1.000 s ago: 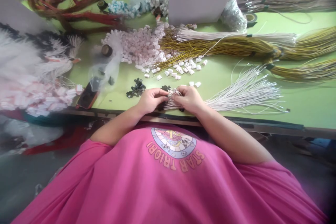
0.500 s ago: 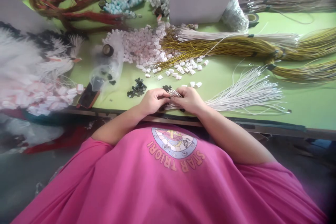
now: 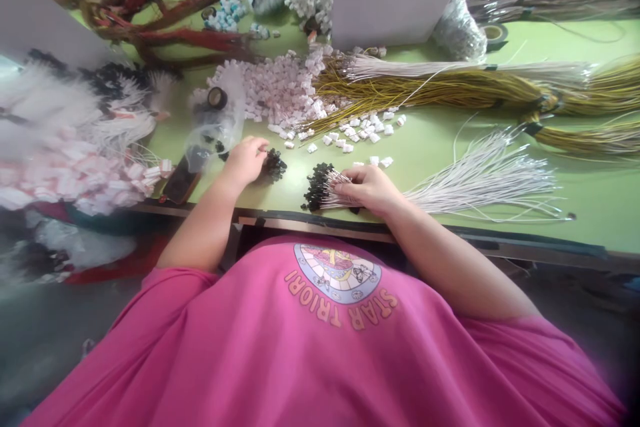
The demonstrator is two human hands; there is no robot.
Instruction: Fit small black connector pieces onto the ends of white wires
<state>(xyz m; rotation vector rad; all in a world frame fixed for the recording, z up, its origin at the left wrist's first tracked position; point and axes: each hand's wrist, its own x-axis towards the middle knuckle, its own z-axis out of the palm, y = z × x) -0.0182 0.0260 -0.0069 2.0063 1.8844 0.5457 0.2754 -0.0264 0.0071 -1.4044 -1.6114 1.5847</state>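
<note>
My right hand (image 3: pixel 369 187) is closed around a bundle of white wires (image 3: pixel 465 181). Black connectors (image 3: pixel 320 185) cap many of the wire ends on the left of that hand, while the other ends fan out loosely on the right. At the left edge of a small pile of loose black connectors (image 3: pixel 275 165) is my left hand (image 3: pixel 246 161). Its thumb and fingers are drawn together there, and whatever they may hold is too small to make out.
White connectors (image 3: pixel 275 90) lie heaped behind my hands, beside yellow-and-dark wire bundles (image 3: pixel 450 95). A phone (image 3: pixel 183 180), a plastic bag (image 3: pixel 230 113) and a black tape roll (image 3: pixel 217 98) are at left. A pale upright board (image 3: pixel 395 0) stands at the back.
My left hand has left the wire ends and moved left to the black pile. The right hand still holds the wires, whose black connectors now show. A person's hand at the back is out of sight.
</note>
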